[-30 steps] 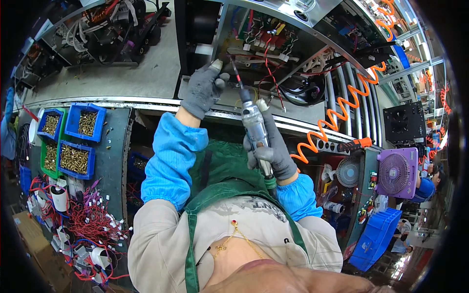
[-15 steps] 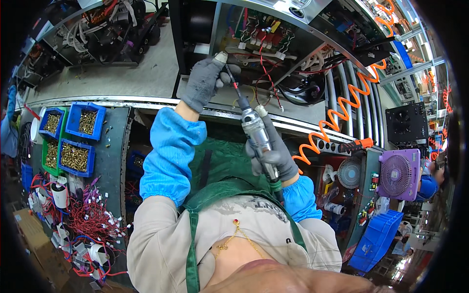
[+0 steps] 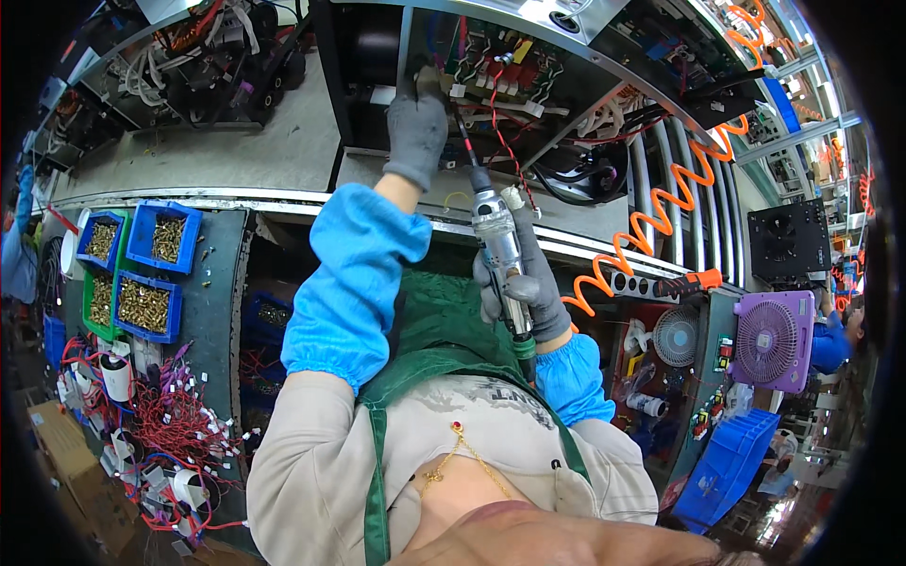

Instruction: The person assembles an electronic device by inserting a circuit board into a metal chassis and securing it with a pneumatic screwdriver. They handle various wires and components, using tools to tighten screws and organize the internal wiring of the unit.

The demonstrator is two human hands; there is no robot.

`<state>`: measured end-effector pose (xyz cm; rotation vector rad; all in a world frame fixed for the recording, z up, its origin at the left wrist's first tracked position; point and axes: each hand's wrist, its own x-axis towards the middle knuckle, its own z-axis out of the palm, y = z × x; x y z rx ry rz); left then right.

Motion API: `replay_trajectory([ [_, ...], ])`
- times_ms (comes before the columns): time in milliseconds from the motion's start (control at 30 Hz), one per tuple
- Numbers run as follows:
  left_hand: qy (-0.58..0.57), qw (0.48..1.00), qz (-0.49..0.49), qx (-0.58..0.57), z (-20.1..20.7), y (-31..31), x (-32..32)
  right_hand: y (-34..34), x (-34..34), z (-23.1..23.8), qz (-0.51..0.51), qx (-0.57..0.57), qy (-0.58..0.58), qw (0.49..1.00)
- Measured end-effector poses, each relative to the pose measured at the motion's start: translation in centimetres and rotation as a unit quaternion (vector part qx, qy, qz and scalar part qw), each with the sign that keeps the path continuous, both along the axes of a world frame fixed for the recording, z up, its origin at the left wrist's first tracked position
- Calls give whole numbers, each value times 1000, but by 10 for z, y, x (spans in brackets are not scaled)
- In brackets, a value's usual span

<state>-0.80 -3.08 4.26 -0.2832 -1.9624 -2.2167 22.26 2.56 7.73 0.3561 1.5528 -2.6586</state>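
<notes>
My right hand (image 3: 528, 288), in a grey glove, is wrapped around a silver pneumatic screwdriver (image 3: 497, 236). Its long thin bit (image 3: 466, 137) points up and away into an open metal chassis (image 3: 566, 90) full of wires and circuit boards. My left hand (image 3: 417, 127), gloved in grey too, reaches into that chassis beside the bit. Its fingertips are lost in the shadow by the inner wall, so what they touch or hold is hidden. Twisted red and black wires (image 3: 500, 127) hang just right of the bit.
On the left bench, blue bins (image 3: 146, 307) hold brass-coloured screws, with a tangle of red wires (image 3: 184, 415) nearer me. A coiled orange hose (image 3: 651, 222) runs along the right. A purple fan (image 3: 769, 340) and a blue crate (image 3: 731, 467) stand farther right. Another chassis (image 3: 179, 85) sits at far left.
My left hand has moved away from me, deeper into the chassis. The screwdriver and my right hand have shifted slightly, the bit now reaching farther into the chassis.
</notes>
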Motion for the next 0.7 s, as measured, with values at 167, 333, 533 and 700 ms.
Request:
replay_trajectory([
  [167,12,982,-19,187,14,26,-2,8,3,-8,-12,-32,28,999],
  [333,226,949,165,-143,-4,19,-5,13,14,-5,-22,-25,17,999],
  [533,55,977,-8,-204,30,-25,13,17,14,-4,0,-49,1,999],
  [700,121,978,23,-171,-1,-18,-2,11,7,0,19,-5,1,1000],
])
